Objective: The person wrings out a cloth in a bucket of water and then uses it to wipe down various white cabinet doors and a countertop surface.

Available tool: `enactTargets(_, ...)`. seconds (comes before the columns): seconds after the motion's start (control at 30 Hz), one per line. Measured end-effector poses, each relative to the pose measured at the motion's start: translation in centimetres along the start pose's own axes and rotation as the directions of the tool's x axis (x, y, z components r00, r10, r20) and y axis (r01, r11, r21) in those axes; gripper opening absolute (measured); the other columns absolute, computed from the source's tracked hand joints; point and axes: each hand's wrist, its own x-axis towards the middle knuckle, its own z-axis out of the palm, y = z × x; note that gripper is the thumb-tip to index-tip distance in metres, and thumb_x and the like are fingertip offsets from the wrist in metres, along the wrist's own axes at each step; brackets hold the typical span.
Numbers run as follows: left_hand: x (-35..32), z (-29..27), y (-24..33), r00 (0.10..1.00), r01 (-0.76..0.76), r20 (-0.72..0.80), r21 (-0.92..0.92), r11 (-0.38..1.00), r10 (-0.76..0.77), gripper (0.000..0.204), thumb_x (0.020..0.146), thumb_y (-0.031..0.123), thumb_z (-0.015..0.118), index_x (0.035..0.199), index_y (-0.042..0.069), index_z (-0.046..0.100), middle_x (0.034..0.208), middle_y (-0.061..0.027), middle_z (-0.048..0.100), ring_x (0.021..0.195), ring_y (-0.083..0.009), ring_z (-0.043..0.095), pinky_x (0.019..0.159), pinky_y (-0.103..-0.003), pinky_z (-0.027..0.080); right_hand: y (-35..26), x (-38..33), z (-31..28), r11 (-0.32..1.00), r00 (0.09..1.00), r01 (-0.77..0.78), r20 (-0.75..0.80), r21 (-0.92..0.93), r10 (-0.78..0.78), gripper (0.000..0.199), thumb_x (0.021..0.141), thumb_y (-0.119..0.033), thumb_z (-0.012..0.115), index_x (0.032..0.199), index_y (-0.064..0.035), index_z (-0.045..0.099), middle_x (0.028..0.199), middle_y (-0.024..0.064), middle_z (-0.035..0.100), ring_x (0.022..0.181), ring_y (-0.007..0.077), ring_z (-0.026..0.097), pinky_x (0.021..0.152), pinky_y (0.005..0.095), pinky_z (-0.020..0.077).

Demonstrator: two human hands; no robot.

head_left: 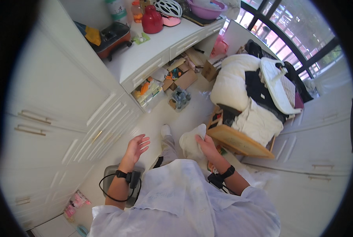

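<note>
In front of my body, a pale off-white cloth [191, 143] hangs bunched from my right hand [208, 147], whose fingers are closed round its right edge. My left hand [136, 149] is raised over the floor, with its fingers apart and nothing in them. Below the left forearm stands a grey bin-like container [110, 170], partly hidden by the arm. Each wrist wears a black strap with a small device and a cable. Beyond the right hand is a wooden-framed box [239, 141] heaped with fabric, including a cream cloth [259, 123] near its front edge.
A white counter [125, 65] along the back carries a red kettle [152, 20], a helmet [168, 8] and a purple basin [208, 11]. Bottles in a pack [180, 98] and an open cardboard box [184, 80] stand below. A white cushion [233, 81] and white board [277, 85] top the heap.
</note>
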Motion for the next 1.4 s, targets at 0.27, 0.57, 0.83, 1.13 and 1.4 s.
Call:
enactTargets(0.27, 14.9, 8.9, 11.5, 0.975, 0.021, 0.220, 0.015, 1.000, -0.024, 0.037, 0.094, 0.027, 0.048, 0.125, 0.007, 0.051, 0.119, -0.0114, 0.062, 0.107, -0.0231, 0.060, 0.090, -0.039, 0.046, -8.4, 12.4, -0.2, 0.985, 0.985, 0.068, -0.146, -0.157, -0.091, 0.029, 0.098, -0.027, 0.054, 0.107, -0.0015, 0.062, 0.088, -0.0012, 0.061, 0.082, 0.0084, 0.054, 0.074, 0.0274, 0.0449)
enactTargets(0.57, 21.7, 12.3, 22.6, 0.979, -0.116, 0.190, 0.227, 0.967, 0.073, 0.047, 0.092, 0.025, 0.050, 0.135, 0.006, 0.046, 0.130, -0.0101, 0.057, 0.120, -0.0236, 0.053, 0.099, -0.042, 0.039, -15.8, 23.8, -3.5, 0.915, 0.904, 0.094, -0.351, -0.392, -0.244, 0.029, 0.095, -0.029, 0.055, 0.096, -0.0003, 0.059, 0.078, 0.0082, 0.061, 0.069, 0.0165, 0.054, 0.065, 0.0342, 0.0452)
enactTargets(0.83, 26.2, 8.6, 26.6, 0.978, -0.173, -0.078, 0.227, 0.959, 0.195, 0.046, 0.090, 0.028, 0.056, 0.131, 0.008, 0.053, 0.127, -0.0062, 0.058, 0.120, -0.0213, 0.052, 0.099, -0.040, 0.039, -30.3, 40.2, -3.9, 0.695, 0.730, 0.343, -0.286, -0.632, -0.621, 0.035, 0.094, -0.035, 0.053, 0.107, -0.0028, 0.059, 0.092, 0.0238, 0.065, 0.090, 0.0440, 0.060, 0.076, 0.0449, 0.0470)
enactTargets(1.13, 26.1, 8.7, 22.6, 0.973, -0.134, -0.188, 0.014, 0.991, 0.135, 0.050, 0.095, 0.039, 0.049, 0.134, 0.007, 0.046, 0.139, -0.0109, 0.048, 0.128, -0.0266, 0.046, 0.106, -0.042, 0.034, -30.6, 55.2, -1.4, 0.986, 0.989, 0.138, -0.046, -0.090, -0.143, 0.030, 0.095, -0.029, 0.057, 0.106, -0.0016, 0.062, 0.090, 0.0035, 0.066, 0.080, 0.0133, 0.061, 0.074, 0.0310, 0.0483)
enactTargets(1.4, 30.7, 8.1, 18.5, 0.822, -0.079, -0.570, -0.076, 0.994, 0.022, 0.048, 0.086, 0.030, 0.062, 0.126, 0.005, 0.052, 0.119, -0.0096, 0.060, 0.109, -0.0245, 0.057, 0.094, -0.040, 0.043, -25.7, 55.5, -3.7, 0.914, 0.934, -0.328, 0.227, 0.240, 0.276, 0.032, 0.095, -0.028, 0.059, 0.118, -0.0055, 0.056, 0.110, 0.0063, 0.064, 0.098, 0.0192, 0.064, 0.083, 0.0352, 0.0526)
